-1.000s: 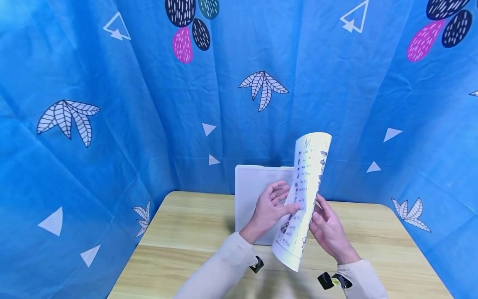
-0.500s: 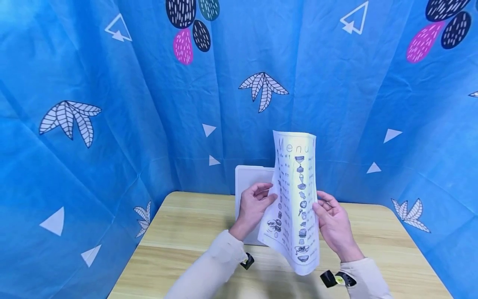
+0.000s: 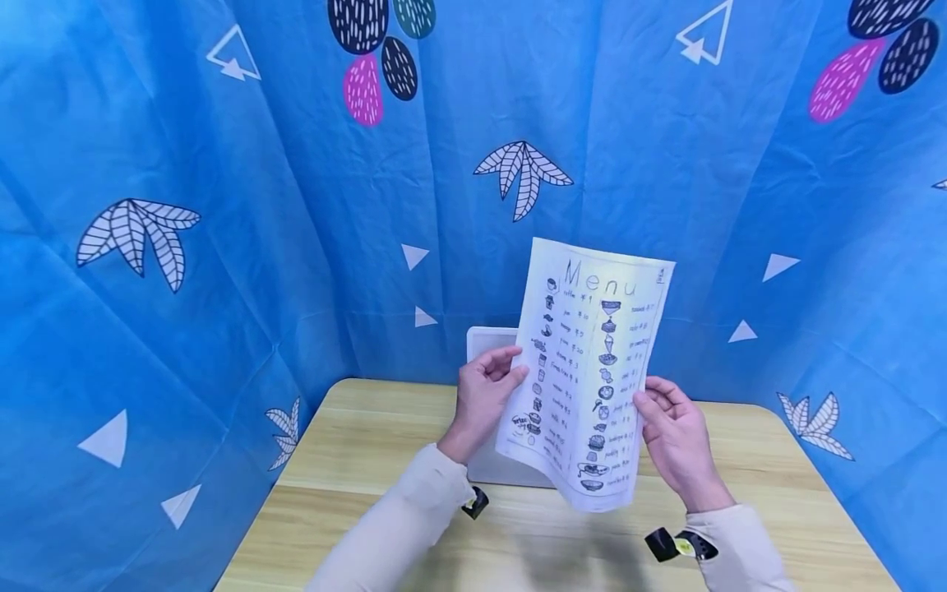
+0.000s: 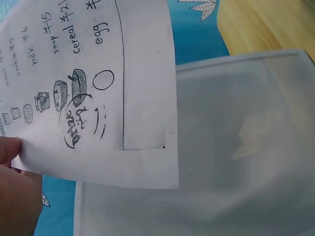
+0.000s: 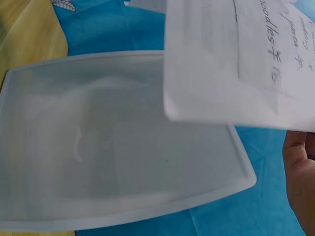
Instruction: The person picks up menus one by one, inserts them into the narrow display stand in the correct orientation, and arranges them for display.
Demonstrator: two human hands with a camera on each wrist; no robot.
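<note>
So the sheet point(image 3: 580, 362) is up in the air right of centre in the head frame, "Menu" side facing the viewer, leaning a bit and with a soft wave along its bottom edge. The left hand point(image 3: 481, 399) has its thumb and fingertips pinching the left edge around mid-height, and the right hand point(image 3: 676, 444) pinches the right edge a bit lower, thumb on the near side. Can't tell how the right fingers lie behind the paper, and its wrist view only catches a bit of that hand at the lower right. Behind the sheet there's a pale panel point(image 4: 211, 128), mostly covered in the head frame, at the back of the wooden table point(image 3: 392, 411); can't tell if paper and panel touch anywhere. Blue cloth point(image 3: 259, 271) fills the background. Step in hand, I'd say, is holding the sheet open between both hands. Next move, imo, calls for a light pinch on each side and both hands travelling together, with a gentle outward pull, since thin paper like that probably buckles or creases if one side gets ahead.
</note>
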